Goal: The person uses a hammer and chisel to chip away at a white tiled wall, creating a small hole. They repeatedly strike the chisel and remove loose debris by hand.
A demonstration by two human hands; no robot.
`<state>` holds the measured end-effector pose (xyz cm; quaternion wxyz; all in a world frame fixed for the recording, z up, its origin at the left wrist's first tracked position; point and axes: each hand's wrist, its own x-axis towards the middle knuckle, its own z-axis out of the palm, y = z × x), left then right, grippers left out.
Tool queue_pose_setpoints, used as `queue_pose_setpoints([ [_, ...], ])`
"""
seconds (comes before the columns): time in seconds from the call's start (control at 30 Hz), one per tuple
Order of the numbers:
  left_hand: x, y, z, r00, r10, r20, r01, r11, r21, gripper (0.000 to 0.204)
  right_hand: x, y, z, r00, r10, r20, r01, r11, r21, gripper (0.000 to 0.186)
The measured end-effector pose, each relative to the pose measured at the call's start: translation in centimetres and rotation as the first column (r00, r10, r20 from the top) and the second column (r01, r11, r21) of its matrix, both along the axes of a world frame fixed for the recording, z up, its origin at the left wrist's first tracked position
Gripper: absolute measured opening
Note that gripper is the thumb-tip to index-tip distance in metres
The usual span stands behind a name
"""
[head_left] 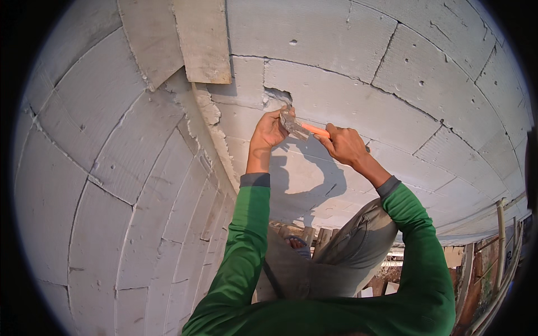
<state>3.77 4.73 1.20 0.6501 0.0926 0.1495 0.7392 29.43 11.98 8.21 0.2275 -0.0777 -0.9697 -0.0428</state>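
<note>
My right hand (348,147) is closed around the orange handle of a tool (315,130) with a broad, grey, dirt-crusted head. Whether that head is a hammer's or a blade's, I cannot tell. The tool's head partly covers the fingers of my left hand (269,131), which are curled just below a ragged hole (279,96) in the pale block wall (330,81). What the left fingers hold, if anything, is hidden behind the head. Both hands are close to the wall and cast shadows on it.
Another block wall (112,162) meets this one at a rough mortared corner on the left. Two boards (203,42) hang down at the top left of the hole. Under my bent knee (358,241) are wooden slats (323,242). Poles (500,246) stand at the lower right.
</note>
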Motion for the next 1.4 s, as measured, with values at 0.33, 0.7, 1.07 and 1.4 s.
queue_pose_setpoints([
  [0.33,0.0,-1.6,-5.8,0.869,0.089,-0.486,-0.068,0.996,0.061,0.030,0.0,-1.4,0.2,0.995,0.078,0.058,-0.089,0.976,0.200,0.051],
  [0.7,1.8,-2.0,-4.9,0.416,0.384,-0.824,-0.577,0.812,0.087,0.040,-0.2,-3.1,0.4,0.985,0.147,0.094,-0.165,0.959,0.229,0.047],
  [1.07,-0.4,0.5,-9.3,0.495,0.303,-0.814,-0.694,0.702,-0.160,0.030,-0.8,-3.1,0.3,0.984,0.167,0.056,-0.176,0.960,0.219,0.049],
  [1.4,0.1,1.8,-2.3,0.291,0.383,-0.877,-0.768,0.639,0.024,0.030,-0.1,-3.0,0.6,0.987,0.160,0.018,-0.161,0.978,0.136,0.051],
])
